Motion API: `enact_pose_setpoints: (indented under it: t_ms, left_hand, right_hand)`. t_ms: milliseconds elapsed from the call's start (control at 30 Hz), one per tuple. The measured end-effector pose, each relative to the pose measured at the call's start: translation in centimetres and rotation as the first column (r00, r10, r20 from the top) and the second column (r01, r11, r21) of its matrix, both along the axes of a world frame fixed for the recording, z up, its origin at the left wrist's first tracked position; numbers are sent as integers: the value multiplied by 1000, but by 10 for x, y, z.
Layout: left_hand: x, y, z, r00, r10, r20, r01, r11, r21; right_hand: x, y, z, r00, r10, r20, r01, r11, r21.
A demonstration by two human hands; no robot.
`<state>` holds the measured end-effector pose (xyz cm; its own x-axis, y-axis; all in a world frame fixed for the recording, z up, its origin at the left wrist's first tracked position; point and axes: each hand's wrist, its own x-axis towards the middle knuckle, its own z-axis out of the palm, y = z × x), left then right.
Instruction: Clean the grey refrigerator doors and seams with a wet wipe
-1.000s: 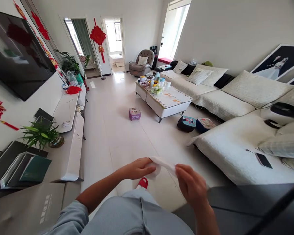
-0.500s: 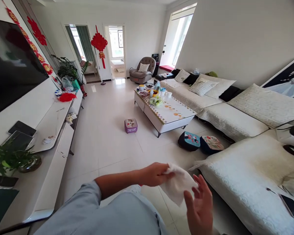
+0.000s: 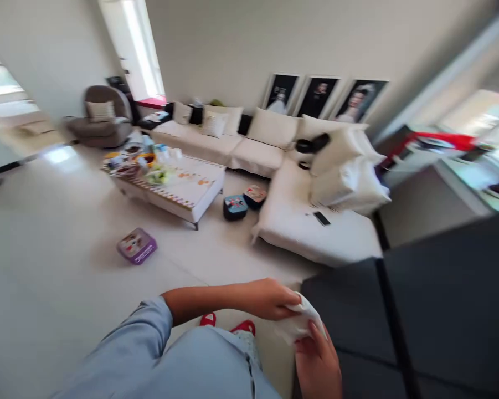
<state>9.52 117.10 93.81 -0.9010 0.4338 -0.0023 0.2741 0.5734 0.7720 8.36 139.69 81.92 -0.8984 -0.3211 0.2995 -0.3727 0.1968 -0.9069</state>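
My left hand point(image 3: 269, 299) and my right hand point(image 3: 318, 360) are close together low in the view, both gripping a crumpled white cloth or tissue point(image 3: 302, 321). The left fingers pinch its top and the right fingers press on its lower side. Part of the cloth is hidden between my hands. Below my left forearm, the toes of my red slippers point(image 3: 226, 322) show past my light blue trousers point(image 3: 207, 360).
A dark grey surface point(image 3: 423, 310) fills the lower right beside my right hand. A purple tin point(image 3: 136, 246) lies on the tiled floor. Further off are a low white coffee table point(image 3: 178, 194) crowded with items, two small stools point(image 3: 241, 202), and a white sofa point(image 3: 266, 147) with a phone point(image 3: 322, 218).
The view has swung sharply to the right and is blurred. My right hand, spread open before, has closed on the cloth, which is now bunched between both hands.
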Motion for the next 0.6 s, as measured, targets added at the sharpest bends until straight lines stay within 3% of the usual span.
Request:
enact_pose_setpoints:
  t_ms: [33, 100, 167, 233, 300, 400, 533, 600]
  left_hand:
    - [-10, 2, 0, 999, -38, 22, 37, 999, 22]
    - [-33, 8, -1, 991, -116, 68, 110, 990, 92]
    - [-55, 17, -3, 978, -171, 121, 150, 975, 167]
    - [-74, 26, -4, 969, -175, 176, 137, 968, 209]
    - [-95, 36, -7, 967, -168, 193, 121, 965, 234]
    - [-128, 54, -12, 964, -155, 217, 63, 922, 382]
    - [-166, 87, -14, 893, -182, 412, -134, 766, 629]
    - [-183, 102, -13, 903, -225, 365, -72, 760, 646]
  right_hand:
    - [8, 0, 2, 977, -136, 162, 148, 987, -59]
    - [11, -7, 9, 899, -286, 332, 335, 937, -100]
    - [1, -12, 22, 797, -352, 490, 479, 864, -158]
    - [-15, -13, 40, 640, -237, 730, 596, 754, -278]
    - [-33, -10, 58, 559, -116, 821, 670, 647, -364]
    - [-57, 2, 78, 590, -128, 797, 703, 566, -430]
    - [-82, 26, 87, 659, -189, 728, 696, 519, -495]
    - [-90, 39, 84, 659, -219, 719, 710, 496, -500]
